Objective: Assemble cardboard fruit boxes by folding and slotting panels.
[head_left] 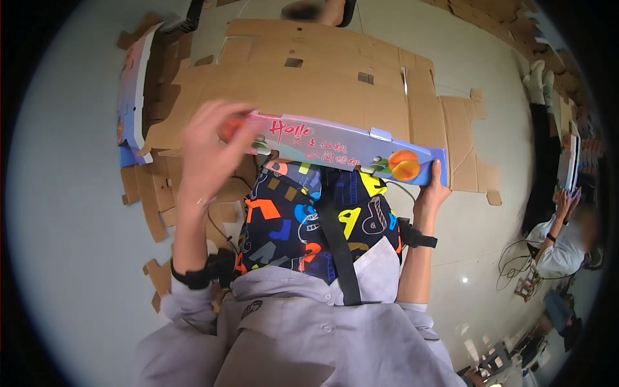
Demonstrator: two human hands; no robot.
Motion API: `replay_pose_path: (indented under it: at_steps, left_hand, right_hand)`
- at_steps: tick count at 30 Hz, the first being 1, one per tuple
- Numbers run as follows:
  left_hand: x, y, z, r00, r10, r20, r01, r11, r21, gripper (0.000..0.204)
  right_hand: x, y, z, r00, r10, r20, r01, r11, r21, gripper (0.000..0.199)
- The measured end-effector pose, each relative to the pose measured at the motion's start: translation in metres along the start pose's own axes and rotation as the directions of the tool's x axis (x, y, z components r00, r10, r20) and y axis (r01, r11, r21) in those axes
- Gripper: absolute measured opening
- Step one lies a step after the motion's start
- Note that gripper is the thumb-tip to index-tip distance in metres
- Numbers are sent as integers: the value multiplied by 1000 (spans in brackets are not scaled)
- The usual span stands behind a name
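A partly folded cardboard carton (322, 145) is in front of my lap. Its near side stands up as a long, narrow panel, printed purple to blue with peaches and red lettering. My left hand (216, 151) is at the panel's left end, slightly blurred, its thumb on the printed face and its fingers curled over the top corner. At the blue right end my right hand (435, 191) grips the edge, thumb up along it and fingers mostly hidden below. A small blue tab sticks up from the panel's top edge.
The carton's brown cardboard (258, 71) spreads flat beyond the panel. Another printed carton (134, 90) stands at the left, with brown cardboard scraps (147, 200) below it. A co-worker (564, 242) handles a similar carton at the far right, near loose cables (516, 261).
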State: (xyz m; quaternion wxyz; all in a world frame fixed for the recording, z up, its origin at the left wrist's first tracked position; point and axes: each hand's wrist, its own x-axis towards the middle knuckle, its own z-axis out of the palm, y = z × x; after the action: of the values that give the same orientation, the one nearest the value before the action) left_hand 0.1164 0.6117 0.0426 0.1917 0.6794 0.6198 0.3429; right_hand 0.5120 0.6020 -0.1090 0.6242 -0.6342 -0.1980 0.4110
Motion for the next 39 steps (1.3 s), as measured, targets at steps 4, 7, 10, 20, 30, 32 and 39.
replay_pose_path:
  at_steps: [4,7,10,20,30,32,39]
  left_hand:
    - [60,15,41,897,254,362,-313,943,115,64]
    - [75,22,61,696,221,683,-392,914,103,68]
    - [59,31,72,603,4,798,-269,942,199,52]
    - [-37,31,55,849,373,375,-447,885,132,17]
    - [-71,42,70,886,261,383,-378,885,272,50]
    - [-71,43,70,883,277,380,-390,883,263,59]
    - [-69,59,60,900,242,362,-352,894,278,46]
  right_hand:
    - [2,-5,-5,998,61,-32,-60,998,31,43]
    - [3,-12,-10,994,104,-32,-102,992,76,46]
    - [1,-18,-13,990,140,16,-141,983,120,50]
    - [-16,-14,-46,924,363,122,-362,932,-37,52]
    - [-25,-93,-34,969,-90,230,205,811,-547,36]
    - [-29,-105,-12,925,-288,247,371,823,-430,30]
    - [-25,-111,61,630,289,721,564,468,-681,32]
